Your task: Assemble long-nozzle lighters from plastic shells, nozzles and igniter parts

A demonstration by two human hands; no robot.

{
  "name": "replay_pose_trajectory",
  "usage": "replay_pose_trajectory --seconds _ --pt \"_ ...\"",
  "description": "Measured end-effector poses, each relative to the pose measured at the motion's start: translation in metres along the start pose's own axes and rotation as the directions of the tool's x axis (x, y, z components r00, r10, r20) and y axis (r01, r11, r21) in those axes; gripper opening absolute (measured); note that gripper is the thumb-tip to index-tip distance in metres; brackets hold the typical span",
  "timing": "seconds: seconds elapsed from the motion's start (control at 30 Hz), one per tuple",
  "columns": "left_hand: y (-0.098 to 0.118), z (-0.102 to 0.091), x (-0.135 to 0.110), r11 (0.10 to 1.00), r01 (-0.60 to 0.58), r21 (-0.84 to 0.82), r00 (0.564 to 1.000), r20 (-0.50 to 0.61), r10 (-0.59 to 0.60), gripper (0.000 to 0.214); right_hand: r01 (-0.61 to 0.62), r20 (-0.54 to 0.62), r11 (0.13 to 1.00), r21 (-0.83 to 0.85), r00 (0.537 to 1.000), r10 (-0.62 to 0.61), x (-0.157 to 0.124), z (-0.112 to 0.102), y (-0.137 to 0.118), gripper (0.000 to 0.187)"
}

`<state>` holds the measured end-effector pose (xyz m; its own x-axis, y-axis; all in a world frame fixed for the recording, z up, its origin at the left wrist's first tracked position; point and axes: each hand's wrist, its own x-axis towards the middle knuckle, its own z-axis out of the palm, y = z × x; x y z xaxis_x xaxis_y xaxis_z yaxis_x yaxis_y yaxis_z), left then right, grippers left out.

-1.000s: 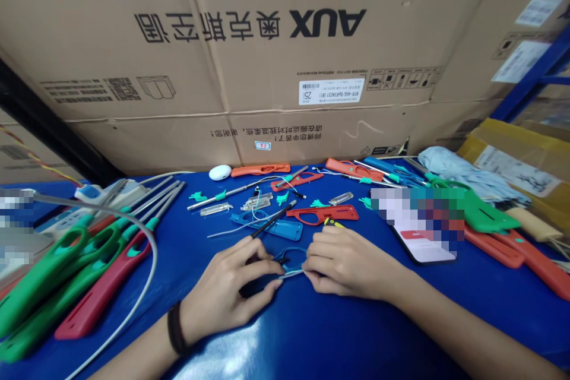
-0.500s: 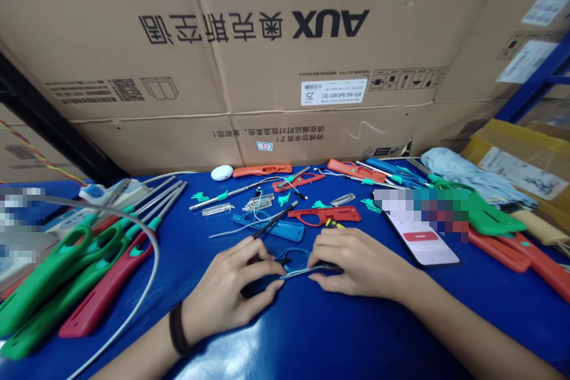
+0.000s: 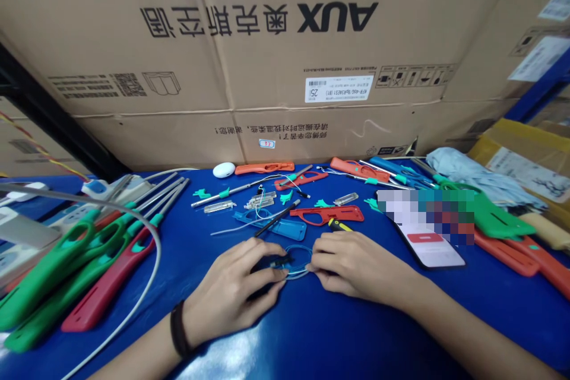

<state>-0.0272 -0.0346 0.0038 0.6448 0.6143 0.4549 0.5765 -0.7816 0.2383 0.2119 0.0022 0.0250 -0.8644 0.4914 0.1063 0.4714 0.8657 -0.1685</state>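
Blue wire loop (image 3: 297, 258), rounder than half a second earlier, sits between the hands on the glossy blue desk (image 3: 383, 332). Left hand (image 3: 231, 288): grip clenched on a small black piece (image 3: 279, 262). Right hand (image 3: 356, 267): grip pinching the loop. Four orange-red plastic lighter shells (image 3: 327, 215) lie beyond.

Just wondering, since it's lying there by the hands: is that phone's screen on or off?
On: the phone shows a lit white screen with a red button.
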Motion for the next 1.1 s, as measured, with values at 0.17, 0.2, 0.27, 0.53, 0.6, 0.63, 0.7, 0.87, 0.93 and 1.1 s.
replay_pose_trajectory --seconds 0.17,0.2,0.27,0.53,0.6,0.63,0.7,0.87,0.93,1.1 --pt "0.0014 0.0013 -0.0010 0.997 -0.076 0.033 0.997 0.017 0.076 0.024 -0.017 -0.054 0.996 0.092 0.998 0.022 0.0001 -0.0003 0.0020 0.014" --pt "0.0010 0.0013 -0.0019 0.995 -0.083 0.052 0.996 0.031 0.082 0.027 -0.012 -0.069 0.994 0.108 0.997 0.019 -0.0004 -0.0001 0.0031 0.014" --pt "-0.0002 0.0010 -0.0040 0.991 -0.099 0.093 0.994 0.056 0.094 0.032 -0.004 -0.090 0.992 0.130 0.996 0.016 -0.0017 0.0001 0.0049 0.015" --pt "-0.0024 0.0009 -0.0072 0.985 -0.113 0.127 0.991 0.086 0.103 0.035 0.008 -0.100 0.995 0.098 0.995 0.001 -0.0036 -0.0005 0.0063 0.019" --pt "-0.0020 0.0013 -0.0067 0.988 -0.102 0.119 0.992 0.087 0.091 0.034 0.012 -0.087 0.998 0.068 0.996 -0.006 -0.0030 -0.0009 0.0055 0.018" --pt "-0.0018 0.0014 -0.0064 0.989 -0.092 0.113 0.993 0.087 0.083 0.033 0.013 -0.081 0.998 0.054 0.997 -0.008 -0.0028 -0.0011 0.0049 0.017" --pt "-0.0014 0.0016 -0.0057 0.992 -0.076 0.099 0.994 0.088 0.067 0.033 0.012 -0.067 1.000 0.022 0.998 -0.011 -0.0023 -0.0014 0.0039 0.016" --pt "-0.0004 0.0016 -0.0034 0.995 -0.059 0.078 0.994 0.094 0.052 0.034 0.003 -0.069 1.000 -0.002 0.998 -0.003 -0.0014 -0.0009 0.0022 0.014" --pt "-0.0002 0.0016 -0.0027 0.996 -0.052 0.074 0.995 0.094 0.045 0.035 -0.003 -0.074 0.999 0.038 0.997 0.006 -0.0011 -0.0009 0.0022 0.015" --pt "-0.0003 0.0020 -0.0026 0.995 -0.053 0.079 0.996 0.072 0.048 0.036 -0.040 -0.086 0.990 0.135 0.995 0.052 -0.0008 -0.0019 0.0030 0.011"
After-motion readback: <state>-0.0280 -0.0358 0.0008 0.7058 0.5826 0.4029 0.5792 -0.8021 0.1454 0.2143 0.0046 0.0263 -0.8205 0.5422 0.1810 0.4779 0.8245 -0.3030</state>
